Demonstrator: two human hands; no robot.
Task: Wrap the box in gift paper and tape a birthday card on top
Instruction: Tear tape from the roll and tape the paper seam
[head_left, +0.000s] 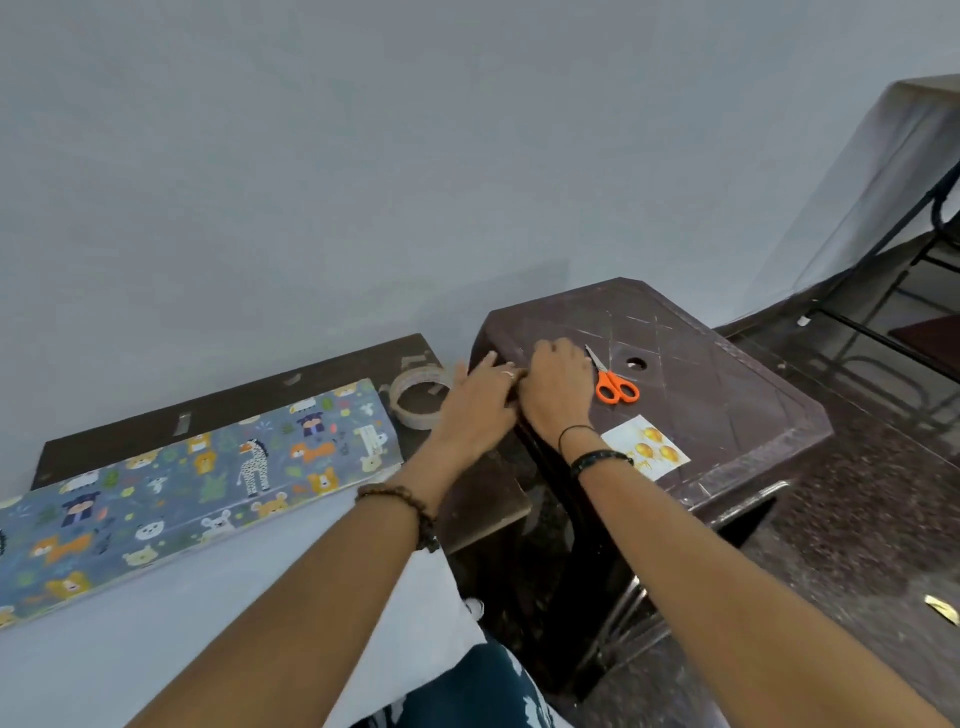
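At the near-left corner of the dark brown plastic table (691, 358), both hands meet, side by side and touching. Right hand (558, 389) lies knuckles up on the table's edge, its fingers bent down toward the surface, and whether they pinch anything under there I cannot tell. Left hand (480, 397) reaches across from the left with its fingers stretched fairly straight along the table's corner, a ring showing on one finger; nothing visible is held in it. Just right of the right hand lie orange-handled scissors (613, 382), blades pointing to the far side, handles toward us. Nearer, by the right wrist, the birthday card (647, 448) lies flat on the table, white with gold balloons on it. Just left of the left hand sits a roll of clear tape (418, 397) on a lower dark board (208, 410), partly hidden by the hand. Further left on that board lies the wrapped box (197, 480), long and flat, covered in blue gift paper with cartoon animals, one end reaching toward the tape roll and the other running off to the near left. A few small bits of tape are stuck on the board behind it. Both wrists wear bead bracelets, and a speckled stone floor (857, 519) spreads to the right of the table.
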